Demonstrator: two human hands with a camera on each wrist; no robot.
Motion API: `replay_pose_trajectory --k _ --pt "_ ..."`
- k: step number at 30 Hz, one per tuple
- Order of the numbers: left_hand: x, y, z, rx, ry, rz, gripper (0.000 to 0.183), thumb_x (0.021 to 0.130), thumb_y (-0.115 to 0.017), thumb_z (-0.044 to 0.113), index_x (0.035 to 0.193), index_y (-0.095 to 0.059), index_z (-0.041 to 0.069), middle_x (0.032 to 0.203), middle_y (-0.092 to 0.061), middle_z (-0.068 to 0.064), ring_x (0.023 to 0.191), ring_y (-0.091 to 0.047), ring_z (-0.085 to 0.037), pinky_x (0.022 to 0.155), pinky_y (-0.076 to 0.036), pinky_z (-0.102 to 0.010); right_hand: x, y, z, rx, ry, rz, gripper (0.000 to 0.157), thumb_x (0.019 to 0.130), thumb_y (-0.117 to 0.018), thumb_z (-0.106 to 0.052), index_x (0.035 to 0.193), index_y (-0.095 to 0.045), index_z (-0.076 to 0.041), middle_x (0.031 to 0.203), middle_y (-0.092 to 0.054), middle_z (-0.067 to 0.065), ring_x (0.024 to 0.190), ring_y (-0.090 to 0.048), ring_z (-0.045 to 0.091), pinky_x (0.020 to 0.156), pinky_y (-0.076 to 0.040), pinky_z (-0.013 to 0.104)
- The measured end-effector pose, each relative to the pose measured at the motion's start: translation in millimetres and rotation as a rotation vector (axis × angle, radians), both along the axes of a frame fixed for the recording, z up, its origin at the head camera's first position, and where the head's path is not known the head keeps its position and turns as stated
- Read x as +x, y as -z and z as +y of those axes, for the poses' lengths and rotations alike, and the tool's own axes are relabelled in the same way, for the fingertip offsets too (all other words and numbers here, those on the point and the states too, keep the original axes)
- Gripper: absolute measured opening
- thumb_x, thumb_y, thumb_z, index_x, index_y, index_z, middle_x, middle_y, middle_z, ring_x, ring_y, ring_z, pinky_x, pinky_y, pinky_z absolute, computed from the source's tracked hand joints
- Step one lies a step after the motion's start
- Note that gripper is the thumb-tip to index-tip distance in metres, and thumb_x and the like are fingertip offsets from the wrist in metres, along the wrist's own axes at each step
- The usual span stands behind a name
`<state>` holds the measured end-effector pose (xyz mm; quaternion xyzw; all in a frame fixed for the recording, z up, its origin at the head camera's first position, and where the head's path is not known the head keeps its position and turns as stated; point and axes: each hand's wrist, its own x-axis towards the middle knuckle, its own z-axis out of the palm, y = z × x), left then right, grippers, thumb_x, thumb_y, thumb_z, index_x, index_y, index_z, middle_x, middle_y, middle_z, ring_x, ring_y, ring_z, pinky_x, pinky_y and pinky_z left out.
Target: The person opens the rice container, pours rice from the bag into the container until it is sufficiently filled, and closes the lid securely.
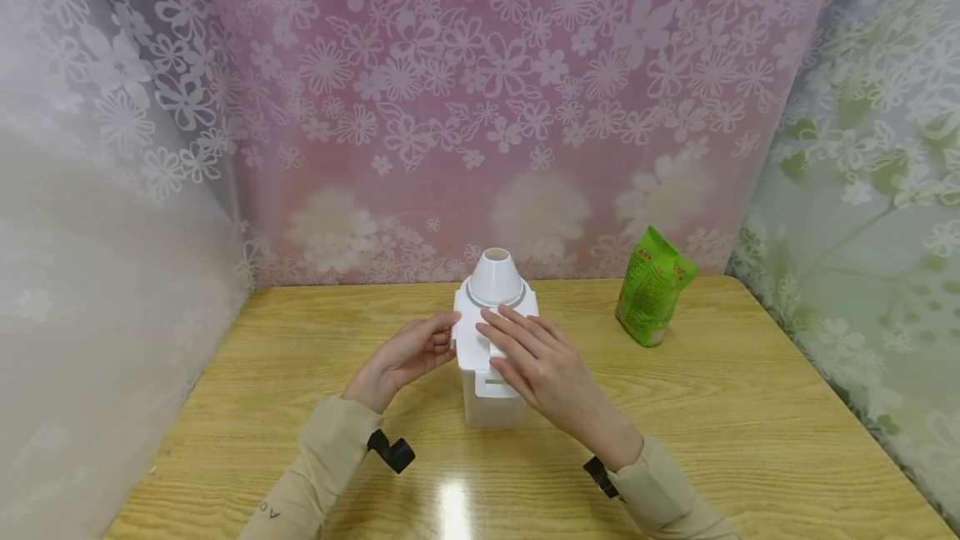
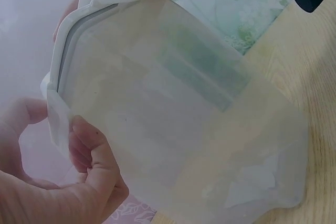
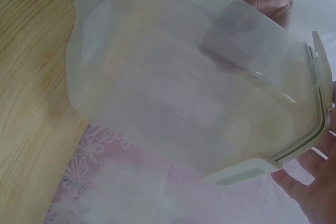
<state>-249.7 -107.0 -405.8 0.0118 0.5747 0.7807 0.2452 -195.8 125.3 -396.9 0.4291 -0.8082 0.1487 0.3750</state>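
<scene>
A translucent white storage container (image 1: 493,415) stands on the table, its white lid (image 1: 471,347) on top. From the lid's far part rises a white cone-shaped spout (image 1: 495,280). At the container's left side my left hand (image 1: 411,355) pinches a white side latch (image 2: 60,121) between thumb and fingers, and the latch tilts out from the wall in the left wrist view. My right hand (image 1: 553,363) rests across the lid with its fingers nearly straight. Another latch (image 3: 244,171) lies against the container wall in the right wrist view. Through the walls, no contents show.
A green printed bag (image 1: 651,290) stands to the right on the wooden table (image 1: 720,407), near the back. Flowered curtains (image 1: 420,107) close off the back and both sides. Black camera straps (image 1: 390,450) sit on the wrists.
</scene>
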Motion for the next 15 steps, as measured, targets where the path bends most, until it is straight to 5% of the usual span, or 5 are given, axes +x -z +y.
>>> replay_pose_trajectory --k 7,15 --pt "-0.7 2.3 -0.4 0.004 0.012 0.006 0.022 0.104 -0.051 0.019 0.095 -0.066 0.007 0.082 -0.068 0.002 0.077 -0.063 -0.007 0.074 -0.054 -0.019 -0.5 1.3 0.8 -0.001 0.003 -0.008 0.050 0.111 -0.035 -0.039 0.142 -0.059 -0.009 0.146 -0.058 0.007 0.135 -0.053 0.028 0.104 -0.048 0.046" --pt "2.6 -3.8 4.8 0.055 -0.081 -0.005 0.013 0.100 -0.055 0.010 0.106 -0.061 0.001 0.095 -0.061 -0.001 0.080 -0.058 -0.006 0.069 -0.050 -0.016 -1.5 2.3 0.2 -0.017 -0.012 0.000 0.049 0.111 -0.036 -0.038 0.141 -0.060 -0.008 0.145 -0.059 0.008 0.134 -0.054 0.029 0.102 -0.049 0.048"
